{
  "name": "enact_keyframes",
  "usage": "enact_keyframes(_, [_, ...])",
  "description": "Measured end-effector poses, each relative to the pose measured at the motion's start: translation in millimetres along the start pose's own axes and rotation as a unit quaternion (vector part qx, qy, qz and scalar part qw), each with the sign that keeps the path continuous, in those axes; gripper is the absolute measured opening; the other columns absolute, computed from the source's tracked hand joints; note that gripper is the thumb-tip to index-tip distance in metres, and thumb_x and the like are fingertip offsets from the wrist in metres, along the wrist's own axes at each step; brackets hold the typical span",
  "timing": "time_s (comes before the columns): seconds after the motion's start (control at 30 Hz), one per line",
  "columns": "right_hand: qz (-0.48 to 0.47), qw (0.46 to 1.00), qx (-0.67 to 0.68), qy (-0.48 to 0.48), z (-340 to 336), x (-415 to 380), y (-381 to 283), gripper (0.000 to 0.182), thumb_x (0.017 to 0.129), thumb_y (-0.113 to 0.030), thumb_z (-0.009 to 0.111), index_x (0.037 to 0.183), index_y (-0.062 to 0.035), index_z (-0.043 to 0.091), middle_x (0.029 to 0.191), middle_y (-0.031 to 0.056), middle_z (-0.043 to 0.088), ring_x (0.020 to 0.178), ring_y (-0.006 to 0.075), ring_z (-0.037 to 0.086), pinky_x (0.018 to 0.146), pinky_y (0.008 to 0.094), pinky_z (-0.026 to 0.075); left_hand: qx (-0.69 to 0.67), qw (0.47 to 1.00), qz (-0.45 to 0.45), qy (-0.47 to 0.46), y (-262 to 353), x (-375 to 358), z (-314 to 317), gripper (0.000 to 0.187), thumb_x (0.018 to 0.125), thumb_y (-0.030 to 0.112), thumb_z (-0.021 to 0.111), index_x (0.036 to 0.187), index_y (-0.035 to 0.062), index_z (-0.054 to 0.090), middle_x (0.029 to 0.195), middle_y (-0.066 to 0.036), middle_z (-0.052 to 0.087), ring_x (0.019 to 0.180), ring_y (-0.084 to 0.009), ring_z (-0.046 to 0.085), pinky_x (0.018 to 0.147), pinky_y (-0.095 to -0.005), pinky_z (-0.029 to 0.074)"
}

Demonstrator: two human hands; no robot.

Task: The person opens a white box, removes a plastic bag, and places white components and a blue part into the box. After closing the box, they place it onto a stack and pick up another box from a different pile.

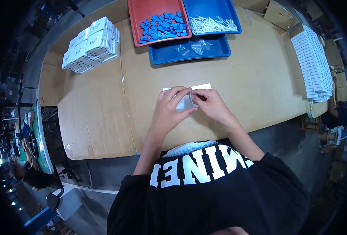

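Over the cardboard-covered table, my left hand point(169, 107) has its fingers closed on a small clear plastic bag point(185, 102). My right hand point(213, 103) pinches the bag's right edge between thumb and fingertips. Behind the fingers a flat white piece point(203, 86), like card or a small box, shows partly; the hands cover the rest of it. Beyond the hands is a blue tray point(158, 59) with a few clear plastic bags point(199, 47) in it.
A red tray point(137, 27) of blue plastic parts point(163, 27) and a blue tray point(236, 23) of thin white pieces point(212, 24) stand at the back. White boxes point(91, 43) are stacked at left, more boxes point(311, 62) at right. Another person point(32, 172) sits far left.
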State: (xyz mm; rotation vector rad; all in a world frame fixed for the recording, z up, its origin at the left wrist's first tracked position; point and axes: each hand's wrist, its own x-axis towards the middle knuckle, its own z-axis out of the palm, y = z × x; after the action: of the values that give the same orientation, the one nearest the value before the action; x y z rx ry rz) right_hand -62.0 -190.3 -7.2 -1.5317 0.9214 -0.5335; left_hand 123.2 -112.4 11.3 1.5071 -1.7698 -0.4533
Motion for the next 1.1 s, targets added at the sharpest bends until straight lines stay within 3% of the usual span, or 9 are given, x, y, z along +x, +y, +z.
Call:
enact_keyframes(0.23, [0.016, 0.998, -0.05, -0.025, -9, -3, -13, 0.029, 0.1, -0.013, 0.065, 0.122, 0.0046, 0.071, 0.084, 0.0145, 0.075, 0.073, 0.0119, 0.063, 0.07, 0.03, 0.053, -0.022, 1.0, 0.0, 0.008, -11, -9, 13, 0.052, 0.076, 0.022, 0.089, 0.124, 0.0101, 0.073, 0.12, -0.008, 0.07, 0.112, -0.0273, 0.065, 0.1, -0.0392, 0.047])
enact_keyframes(0.33, [0.095, 0.993, -0.054, -0.033, -19, -7, -36, 0.032, 0.1, -0.016, 0.067, 0.126, 0.0036, 0.07, 0.083, 0.0133, 0.075, 0.073, 0.0132, 0.067, 0.069, 0.0304, 0.053, -0.128, 0.99, -0.065, 0.0, -13, -14, 18, 0.045, 0.081, 0.019, 0.087, 0.123, 0.0087, 0.073, 0.116, -0.007, 0.072, 0.11, -0.0239, 0.067, 0.1, -0.0366, 0.049])
enact_keyframes(0.43, [0.056, 0.991, -0.118, -0.025, -25, -9, -40, 0.031, 0.1, -0.018, 0.068, 0.125, 0.0, 0.071, 0.101, 0.0155, 0.075, 0.09, 0.0198, 0.072, 0.078, 0.0333, 0.055, -0.254, 0.955, -0.149, -0.025, -15, -17, 22, 0.042, 0.09, 0.025, 0.082, 0.126, 0.0063, 0.071, 0.111, -0.005, 0.073, 0.105, -0.02, 0.068, 0.092, -0.0335, 0.051])
enact_keyframes(0.5, [-0.144, 0.981, -0.126, 0.011, -26, -9, -39, 0.026, 0.099, -0.018, 0.07, 0.119, -0.0023, 0.072, 0.127, 0.0128, 0.069, 0.108, 0.0218, 0.068, 0.089, 0.0331, 0.053, -0.443, 0.868, -0.222, -0.041, -21, -19, 27, 0.038, 0.1, 0.029, 0.073, 0.127, 0.0022, 0.07, 0.108, -0.004, 0.073, 0.102, -0.0149, 0.068, 0.09, -0.0284, 0.052])
enact_keyframes(0.53, [-0.142, 0.982, -0.125, 0.013, -27, -10, -39, 0.026, 0.099, -0.018, 0.07, 0.119, -0.0023, 0.072, 0.127, 0.0128, 0.069, 0.108, 0.0218, 0.068, 0.089, 0.0331, 0.053, -0.443, 0.867, -0.222, -0.044, -19, -20, 27, 0.038, 0.1, 0.029, 0.073, 0.127, 0.0022, 0.07, 0.108, -0.004, 0.073, 0.102, -0.0149, 0.068, 0.09, -0.0284, 0.052])
enact_keyframes(0.6, [-0.147, 0.972, -0.145, -0.116, -30, -9, -41, 0.02, 0.099, -0.016, 0.069, 0.113, -0.0018, 0.074, 0.143, 0.0156, 0.06, 0.127, 0.0279, 0.061, 0.104, 0.038, 0.049, -0.552, 0.787, -0.269, -0.06, -15, -20, 25, 0.039, 0.105, 0.034, 0.064, 0.124, 0.0001, 0.07, 0.106, -0.005, 0.073, 0.098, -0.0136, 0.068, 0.09, -0.0283, 0.053])
enact_keyframes(0.7, [-0.092, 0.975, -0.069, -0.189, -26, -6, -35, 0.015, 0.099, -0.012, 0.069, 0.106, -0.0006, 0.076, 0.142, 0.0161, 0.061, 0.126, 0.0285, 0.062, 0.108, 0.0398, 0.048, -0.606, 0.724, -0.323, -0.066, -24, -24, 31, 0.04, 0.107, 0.038, 0.06, 0.119, 0.0017, 0.071, 0.107, -0.006, 0.073, 0.096, -0.0133, 0.069, 0.088, -0.0294, 0.054])
enact_keyframes(0.93, [-0.063, 0.964, -0.003, -0.257, -35, 3, -30, 0.019, 0.1, -0.016, 0.068, 0.104, 0.0005, 0.078, 0.146, 0.0154, 0.06, 0.121, 0.0242, 0.064, 0.103, 0.038, 0.05, -0.653, 0.673, -0.322, -0.131, -21, -26, 32, 0.041, 0.108, 0.04, 0.057, 0.119, 0.0021, 0.069, 0.101, -0.008, 0.073, 0.091, -0.0172, 0.07, 0.082, -0.0313, 0.057])
enact_keyframes(1.1, [0.01, 0.932, 0.0, -0.362, -30, 17, -25, 0.061, 0.111, -0.05, 0.044, 0.121, 0.0029, 0.072, 0.127, 0.0133, 0.068, 0.095, 0.0177, 0.061, 0.091, 0.0344, 0.051, -0.683, 0.638, -0.322, -0.148, -19, -26, 33, 0.049, 0.109, 0.043, 0.053, 0.134, 0.001, 0.058, 0.106, -0.012, 0.07, 0.091, -0.0224, 0.072, 0.082, -0.0389, 0.061])
